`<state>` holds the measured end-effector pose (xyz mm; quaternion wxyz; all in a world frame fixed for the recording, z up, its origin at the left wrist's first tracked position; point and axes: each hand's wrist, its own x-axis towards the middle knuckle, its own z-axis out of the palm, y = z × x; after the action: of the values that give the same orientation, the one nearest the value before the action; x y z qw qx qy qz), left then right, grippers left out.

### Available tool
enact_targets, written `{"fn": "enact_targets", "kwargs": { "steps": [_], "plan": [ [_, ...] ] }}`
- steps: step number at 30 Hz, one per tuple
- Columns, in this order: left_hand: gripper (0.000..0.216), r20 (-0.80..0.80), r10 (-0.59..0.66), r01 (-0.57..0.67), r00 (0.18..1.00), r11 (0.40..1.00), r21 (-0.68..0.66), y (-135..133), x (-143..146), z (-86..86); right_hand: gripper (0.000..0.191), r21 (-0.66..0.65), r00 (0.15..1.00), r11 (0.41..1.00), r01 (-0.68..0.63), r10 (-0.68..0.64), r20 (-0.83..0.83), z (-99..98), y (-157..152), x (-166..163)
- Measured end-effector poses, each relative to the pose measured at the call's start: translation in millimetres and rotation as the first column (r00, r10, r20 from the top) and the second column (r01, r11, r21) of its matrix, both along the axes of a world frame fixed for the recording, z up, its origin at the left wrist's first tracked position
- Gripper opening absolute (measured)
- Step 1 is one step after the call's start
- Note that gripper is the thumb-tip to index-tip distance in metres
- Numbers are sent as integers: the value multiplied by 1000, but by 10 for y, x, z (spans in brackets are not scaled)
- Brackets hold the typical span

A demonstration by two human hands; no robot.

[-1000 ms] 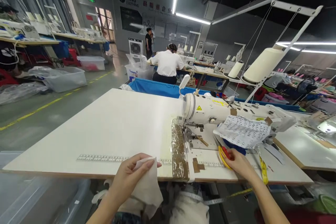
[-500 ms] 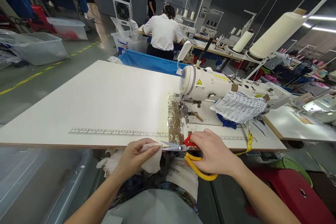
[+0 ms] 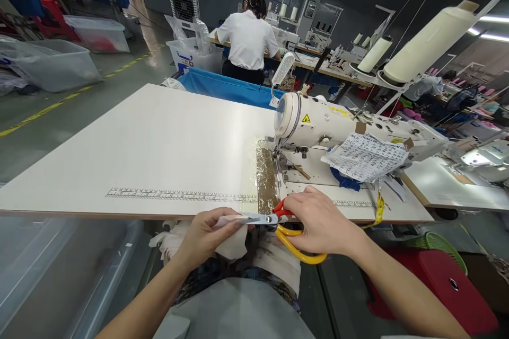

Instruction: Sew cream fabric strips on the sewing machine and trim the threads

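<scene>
Scissors (image 3: 269,220), one handle red and one yellow, are clamped in the fingers of the right hand (image 3: 318,222), blades reaching the pale cloth (image 3: 233,244) by the front edge of the worktop (image 3: 159,143). The left hand (image 3: 207,237) has thumb and fingers pinched on that cloth, which hangs below them. Toward the worktop's right end stands a sewing machine (image 3: 342,123), paper (image 3: 366,158) taped to it.

Sewing machine (image 3: 310,116) on worktop (image 3: 151,143), right half; paper sheet (image 3: 366,156) against machine's near side. Ruler strip (image 3: 178,195) along worktop's near edge. Cloth (image 3: 234,243) in left hand (image 3: 214,235) at near edge; scissors (image 3: 270,219) in right hand (image 3: 320,222), blades pointing left at cloth. Seated person (image 3: 246,37) beyond worktop. Thread cones (image 3: 431,45) far right, behind machine. Stool (image 3: 441,286) near right, below worktop.
</scene>
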<state>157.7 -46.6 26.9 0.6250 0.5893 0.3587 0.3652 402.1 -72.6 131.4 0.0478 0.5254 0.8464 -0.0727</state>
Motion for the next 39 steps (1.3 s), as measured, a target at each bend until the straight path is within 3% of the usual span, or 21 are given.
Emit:
{"fn": "enact_targets", "kwargs": {
  "steps": [7, 17, 24, 33, 39],
  "plan": [
    [38, -50, -5, 7, 999, 999, 35, 15, -9, -25, 34, 10, 999, 999, -34, 34, -26, -29, 20, -14],
    [44, -6, -111, 106, 994, 965, -238, 4, -52, -42, 25, -7, 997, 998, -68, 68, -29, -149, 29, 33],
    [34, 7, -129, 128, 992, 979, -160, 17, -25, -59, 24, 42, 993, 994, -98, 100, -59, -217, 17, -35],
    [29, 14, -166, 165, 986, 957, -238, -7, 29, 34, 25, 76, 989, 988, -132, 137, -53, -364, -5, 65],
    [33, -29, -132, 118, 991, 950, -287, -2, 54, 14, 24, 78, 991, 988, -134, 133, 17, -419, -48, 142]
  ]
}}
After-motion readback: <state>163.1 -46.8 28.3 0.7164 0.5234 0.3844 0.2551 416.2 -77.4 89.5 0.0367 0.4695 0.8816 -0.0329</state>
